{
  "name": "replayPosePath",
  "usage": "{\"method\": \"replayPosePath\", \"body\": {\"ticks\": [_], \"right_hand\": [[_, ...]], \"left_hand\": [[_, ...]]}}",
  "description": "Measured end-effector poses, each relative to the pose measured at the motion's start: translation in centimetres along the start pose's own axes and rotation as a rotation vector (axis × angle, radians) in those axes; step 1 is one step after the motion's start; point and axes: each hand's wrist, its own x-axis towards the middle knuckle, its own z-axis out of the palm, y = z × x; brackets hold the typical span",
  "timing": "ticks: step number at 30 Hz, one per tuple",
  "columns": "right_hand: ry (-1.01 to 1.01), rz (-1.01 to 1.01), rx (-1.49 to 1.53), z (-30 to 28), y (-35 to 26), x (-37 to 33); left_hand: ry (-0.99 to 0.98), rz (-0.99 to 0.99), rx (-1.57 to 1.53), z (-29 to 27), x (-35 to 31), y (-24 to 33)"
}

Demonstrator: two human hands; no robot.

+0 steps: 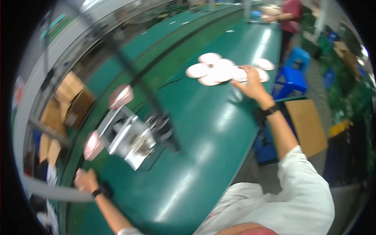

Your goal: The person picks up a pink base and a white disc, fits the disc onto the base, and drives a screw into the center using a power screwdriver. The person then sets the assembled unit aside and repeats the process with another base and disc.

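Note:
A cluster of pale pink oval pieces (222,70) lies on the green table, some overlapping. At the cluster's right side is my right hand (252,84), its thumb and fingers curved around the edge of one oval piece. My left hand (86,181) is low on the left, beyond the table's far side and partly behind a grey bar. Its fingers are bent and smeared by motion, so whether it holds anything is unclear. Between my hands stands a small metal fixture (131,137) with a shiny tray of small metal parts. Two pink rounded pieces (93,145) sit beside it.
A dark, blurred arm or pole (135,74) slants down to the fixture. Cardboard boxes (74,102) stand at the left. On the right are blue stools (290,82) and a cardboard sheet (307,125). A person in a red top (290,17) works at the table's far end.

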Motion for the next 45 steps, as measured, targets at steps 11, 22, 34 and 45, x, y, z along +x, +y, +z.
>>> {"method": "replayPosePath", "body": {"ticks": [11, 22, 34, 45], "right_hand": [[-0.17, 0.46, -0.176, 2.5, 5.0, -1.7], [-0.019, 0.531, -0.007, 4.1, 8.3, -0.1], [-0.141, 0.905, -0.175, 3.7, 11.0, 2.4], [0.156, 1.254, -0.028, 3.4, 14.4, 2.1]], "left_hand": [[-0.274, -0.286, -0.038, 11.9, 5.6, -5.2], [-0.248, -0.295, -0.622, 17.2, 10.1, -11.4], [-1.185, 0.575, -1.136, -30.1, -4.2, -3.4], [-0.901, 1.542, -1.068, -29.8, -17.6, 10.2]]}}
